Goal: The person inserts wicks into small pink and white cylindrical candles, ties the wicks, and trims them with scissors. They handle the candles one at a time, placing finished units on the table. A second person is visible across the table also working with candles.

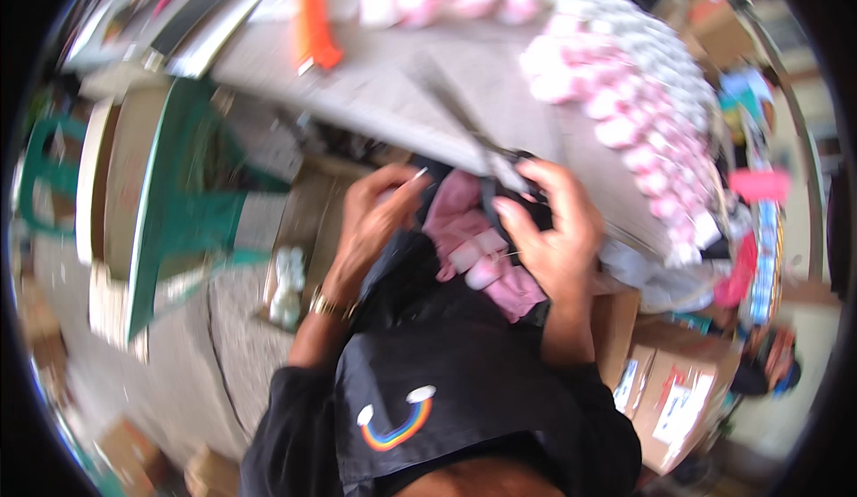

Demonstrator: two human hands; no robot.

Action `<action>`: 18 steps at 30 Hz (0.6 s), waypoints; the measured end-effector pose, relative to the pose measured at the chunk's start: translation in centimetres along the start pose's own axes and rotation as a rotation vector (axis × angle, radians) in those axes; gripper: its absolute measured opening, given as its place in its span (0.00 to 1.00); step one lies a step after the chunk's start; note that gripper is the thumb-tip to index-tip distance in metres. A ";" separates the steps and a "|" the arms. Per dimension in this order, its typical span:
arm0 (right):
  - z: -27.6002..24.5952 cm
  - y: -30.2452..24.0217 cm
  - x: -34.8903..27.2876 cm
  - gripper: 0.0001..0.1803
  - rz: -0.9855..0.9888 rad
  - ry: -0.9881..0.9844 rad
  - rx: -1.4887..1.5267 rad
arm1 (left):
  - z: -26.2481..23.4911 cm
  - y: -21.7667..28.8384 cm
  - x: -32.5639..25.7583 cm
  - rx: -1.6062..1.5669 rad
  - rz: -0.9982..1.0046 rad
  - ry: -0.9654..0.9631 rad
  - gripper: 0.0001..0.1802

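Head view, blurred by motion. Right hand clenched round handles of scissors, blades pointing up-left over grey table. Left hand curled w/ fingers pinched near a thin pale sliver at fingertips; cannot tell what's gripped. Gold bracelet on left wrist. Between both hands, pink cloth bunched on lap, touching right hand, w/ small pale pink & white pieces on it. Black garment below, w/ rainbow-arc patch w/ white ends, lower middle.

Packages/labels: cardboard boxes lower right under table edge, brown, w/ white rectangular labels bearing red & blue marks, too blurred to tell more. Another brown box top right. Flat brown carton on floor left of left hand, holding a small clear bag of pale stuff. Bright pink rectangular tag-like thing at right, beside stacked colourful packets.

On table: big heap of small pink & white bundles running from top centre down right edge; orange cutter lying top left of centre; dark & pale flat strips further left. Green plastic chair at left on concrete floor
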State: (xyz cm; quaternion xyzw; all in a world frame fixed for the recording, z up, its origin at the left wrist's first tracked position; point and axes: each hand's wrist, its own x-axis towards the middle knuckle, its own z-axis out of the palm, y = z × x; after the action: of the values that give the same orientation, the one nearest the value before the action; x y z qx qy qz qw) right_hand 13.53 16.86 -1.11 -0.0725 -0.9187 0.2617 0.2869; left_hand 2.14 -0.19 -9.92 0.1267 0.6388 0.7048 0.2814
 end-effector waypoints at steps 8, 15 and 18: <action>3.3 1.8 5.3 0.11 -0.225 0.141 -0.360 | 1.5 3.9 -2.8 0.027 0.361 -0.034 0.11; 3.2 -2.7 -0.9 0.16 0.002 0.028 0.568 | 2.3 3.7 -3.2 -0.022 0.556 -0.018 0.08; 3.3 -2.8 -2.3 0.19 0.132 -0.030 0.794 | 3.2 3.9 -3.2 -0.071 0.566 -0.039 0.08</action>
State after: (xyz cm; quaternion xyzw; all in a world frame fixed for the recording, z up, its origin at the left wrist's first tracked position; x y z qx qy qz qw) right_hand 13.61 12.41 -3.05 -0.0112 -0.7438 0.6150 0.2615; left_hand 5.51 0.63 -5.05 0.3036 0.5472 0.7748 0.0902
